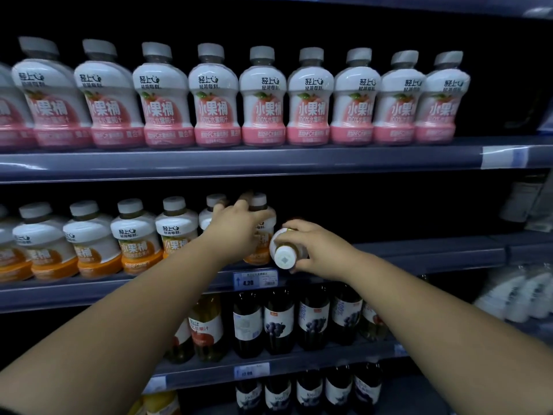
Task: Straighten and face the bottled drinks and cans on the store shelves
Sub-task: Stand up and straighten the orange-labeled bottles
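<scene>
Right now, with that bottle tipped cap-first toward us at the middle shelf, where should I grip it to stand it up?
Grip the tipped bottle round its shoulder behind the cap, coming from the right, as the right hand does. Its body points back into the shelf, and the left hand and row's end bottle crowd its left.

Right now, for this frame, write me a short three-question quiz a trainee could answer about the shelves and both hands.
1. True or false: the right hand holds a tilted bottle with its cap toward the camera.
2. Which label colour do the top-shelf bottles show? A orange, B pink, C green.
3. Fill in: the left hand grips an upright bottle with a ___ label.
Key: 1 true; 2 B; 3 orange.
</scene>
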The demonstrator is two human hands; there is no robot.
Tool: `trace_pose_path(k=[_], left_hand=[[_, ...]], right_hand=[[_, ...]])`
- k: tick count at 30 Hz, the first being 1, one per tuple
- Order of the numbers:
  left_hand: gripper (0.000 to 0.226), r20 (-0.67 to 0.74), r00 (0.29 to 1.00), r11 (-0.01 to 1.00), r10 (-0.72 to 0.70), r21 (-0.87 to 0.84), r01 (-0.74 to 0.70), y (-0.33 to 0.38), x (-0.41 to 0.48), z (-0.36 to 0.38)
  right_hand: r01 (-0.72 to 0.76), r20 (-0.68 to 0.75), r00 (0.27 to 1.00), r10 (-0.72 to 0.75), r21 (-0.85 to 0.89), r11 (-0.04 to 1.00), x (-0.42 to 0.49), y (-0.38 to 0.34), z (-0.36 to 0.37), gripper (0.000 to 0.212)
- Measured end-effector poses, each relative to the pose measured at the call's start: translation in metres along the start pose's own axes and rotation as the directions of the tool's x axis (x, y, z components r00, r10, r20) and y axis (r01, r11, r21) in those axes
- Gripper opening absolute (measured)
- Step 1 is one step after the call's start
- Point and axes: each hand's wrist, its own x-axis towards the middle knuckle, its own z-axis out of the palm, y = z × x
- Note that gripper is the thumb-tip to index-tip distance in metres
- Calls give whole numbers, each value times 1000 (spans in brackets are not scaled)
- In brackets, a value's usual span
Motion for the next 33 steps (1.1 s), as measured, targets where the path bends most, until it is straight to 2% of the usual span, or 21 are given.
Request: trace_pose_path(k=[3,5,7,8,11,14,16,18,22,26,30,31,33], left_hand=[[59,29,1000,999,-6,-32,7,-2,3,-2],[60,47,999,998,-24,-62,27,0,4,-7],[59,68,997,995,-46,-90,52,3,4,-11],[59,69,996,993,-51,-104,58,4,4,-13],[60,51,998,990,-48,-132,54,3,4,-10],[63,33,998,989,-50,-140,54,-1,1,-3],[65,15,999,990,-43,-132,45,-2,-2,0],[66,3,999,992,-39,-117,40,-3,-2,-1],[67,7,999,992,-43,-122,44,-2,-2,-4],[68,-1,999,990,-32,-134,32,-1,-4,-5],[70,-2,999,987,-41,-155,41,-3,-2,0],[70,-8,999,986,-44,-159,42,-4,-2,2],[70,-35,999,985,-38,-168,32,-6,-1,8]], right_hand=[[-48,-99,993,67,176,983,7,2,-7,52],[-143,-152,965,212,370,918,14,4,-19,41],[-242,-119,932,341,496,834,22,9,-27,36],[-290,-95,918,386,503,814,26,11,-30,42],[-384,-19,893,450,488,783,33,16,-34,79],[-374,59,916,398,492,786,29,16,-33,73],[-372,78,922,380,459,807,27,18,-27,78],[-372,44,916,400,469,801,28,20,-18,81],[-359,-115,867,484,529,769,30,27,-3,83],[-362,-65,863,501,610,704,28,27,10,95],[-337,-142,836,530,629,701,22,30,25,108],[-342,-144,829,541,635,693,21,31,28,107],[-370,-119,830,545,615,697,19,32,34,91]])
